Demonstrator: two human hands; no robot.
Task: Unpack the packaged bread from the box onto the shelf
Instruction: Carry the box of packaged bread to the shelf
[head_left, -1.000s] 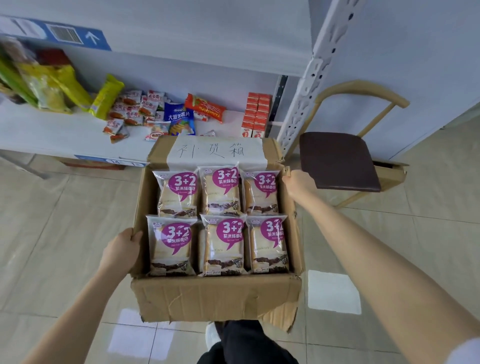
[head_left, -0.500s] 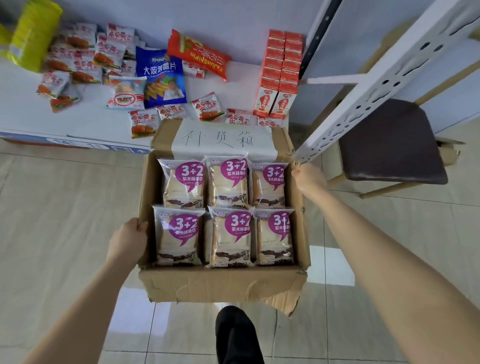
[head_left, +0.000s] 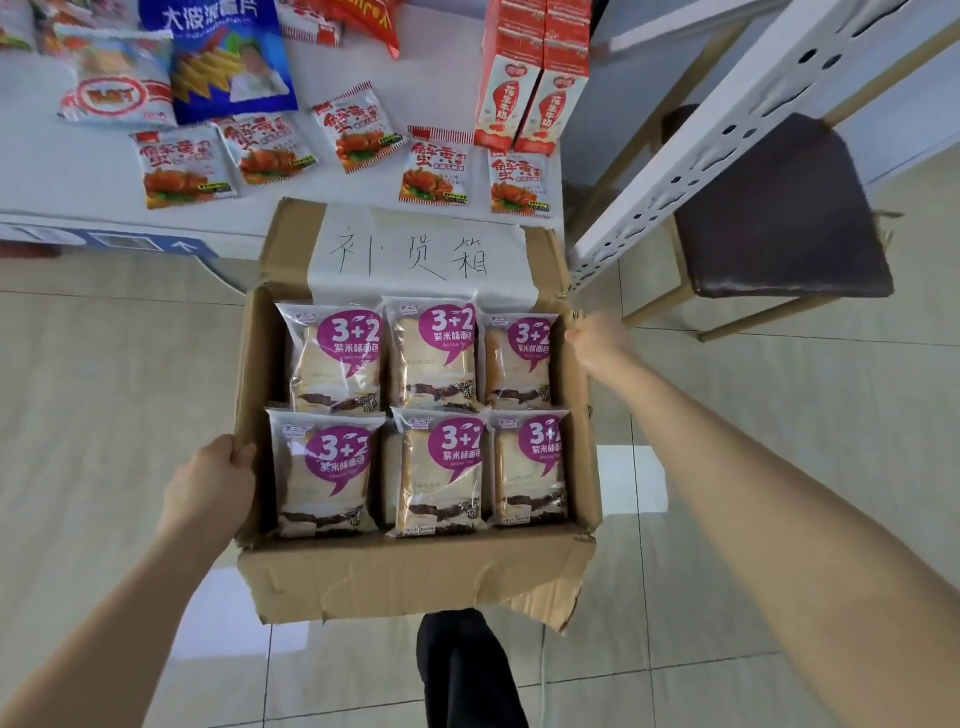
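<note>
While the left hand (head_left: 208, 488) curls its fingers over the left wall of the box (head_left: 405, 577) toward its near corner, the right hand (head_left: 597, 338) grips the right wall by the far corner. Six bread packets (head_left: 436, 353) lie inside, in two rows of three. The box's far flap meets the front edge of the shelf (head_left: 57, 166), by the snack packets (head_left: 179, 169).

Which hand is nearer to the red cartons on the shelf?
The right hand. It grips the right wall of the box at its far end, below the red cartons; the left hand grips the left wall, toward the near end.
</note>
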